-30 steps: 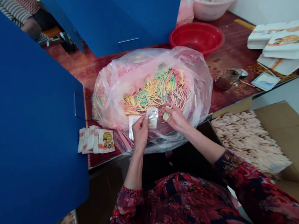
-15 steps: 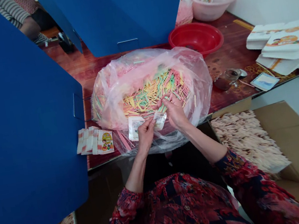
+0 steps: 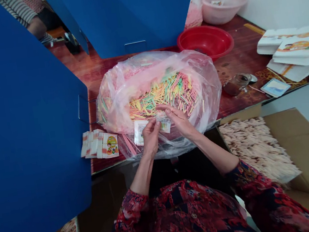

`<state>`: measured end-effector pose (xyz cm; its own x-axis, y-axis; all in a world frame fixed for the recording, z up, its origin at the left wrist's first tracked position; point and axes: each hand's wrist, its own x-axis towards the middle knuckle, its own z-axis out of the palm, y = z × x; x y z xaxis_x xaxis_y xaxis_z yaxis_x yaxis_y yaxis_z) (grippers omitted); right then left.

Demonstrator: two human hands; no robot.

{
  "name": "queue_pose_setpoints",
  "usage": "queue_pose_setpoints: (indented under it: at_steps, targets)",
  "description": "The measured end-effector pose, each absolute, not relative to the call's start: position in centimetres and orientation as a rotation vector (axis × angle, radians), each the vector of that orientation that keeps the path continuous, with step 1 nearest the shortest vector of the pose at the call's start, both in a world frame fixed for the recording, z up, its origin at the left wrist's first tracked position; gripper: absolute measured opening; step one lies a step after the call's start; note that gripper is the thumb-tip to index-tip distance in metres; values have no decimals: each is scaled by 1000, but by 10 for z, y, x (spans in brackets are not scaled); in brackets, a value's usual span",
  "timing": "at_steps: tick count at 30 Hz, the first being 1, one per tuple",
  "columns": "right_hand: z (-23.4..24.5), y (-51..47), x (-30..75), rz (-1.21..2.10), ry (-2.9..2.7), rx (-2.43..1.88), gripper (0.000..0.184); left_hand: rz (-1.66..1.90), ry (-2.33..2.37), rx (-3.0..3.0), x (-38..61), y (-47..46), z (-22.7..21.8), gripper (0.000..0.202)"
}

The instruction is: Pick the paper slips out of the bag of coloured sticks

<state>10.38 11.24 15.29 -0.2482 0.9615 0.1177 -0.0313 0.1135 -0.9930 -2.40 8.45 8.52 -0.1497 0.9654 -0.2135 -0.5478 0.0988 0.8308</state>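
A small clear packet (image 3: pixel 164 125) with a few coloured sticks showing in it is pinched between the thumb and fingers of my left hand (image 3: pixel 150 137). My right hand (image 3: pixel 180 121) is at the packet's upper edge, its thumb on the corner and its fingers reaching across behind. Just beyond both hands, thin pink, yellow and green sticks (image 3: pixel 152 100) fill an opened clear plastic bag (image 3: pixel 202 70). Beside my left hand lies a stack of small white packets (image 3: pixel 138 130). A few long pink sticks (image 3: pixel 129 144) rest left of that stack.
Blue panels (image 3: pixel 29 131) stand at left and behind the bag. Printed packets (image 3: pixel 109 144) lie at the left table edge. A red basin (image 3: pixel 204 40), pink basin (image 3: pixel 222 7), glass jar (image 3: pixel 235 83) and white printed bags (image 3: pixel 298 50) are on the right. Below, a carton holds packed sachets (image 3: pixel 256 147).
My right hand has brought the sticks from its fingertips down into the packet. The packet now hangs more upright between my hands. The view has shifted slightly.
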Motion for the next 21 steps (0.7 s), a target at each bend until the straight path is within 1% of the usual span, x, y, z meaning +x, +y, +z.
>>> queue_pose_setpoints:
  at_steps: [3, 7, 11, 14, 17, 21]
  targets:
    - [152, 116, 106, 1274, -1243, -916, 43, 1467, 912, 495, -26, 87, 91, 39]
    - [146, 119, 111, 1186, -997, -989, 33, 1464, 888, 481, -30, 90, 97, 42]
    - [138, 112, 112, 1231, -1207, -1125, 27, 1464, 888, 456, -29, 88, 100, 39]
    - [134, 106, 109, 1144, -1339, -1175, 22, 1429, 895, 566, -26, 84, 102, 36]
    - [132, 103, 108, 1034, -1335, -1185, 28, 1387, 957, 683, -25, 81, 102, 31]
    - [134, 102, 111, 1047, -1461, -1175, 24, 1412, 1026, 637, -28, 78, 97, 26]
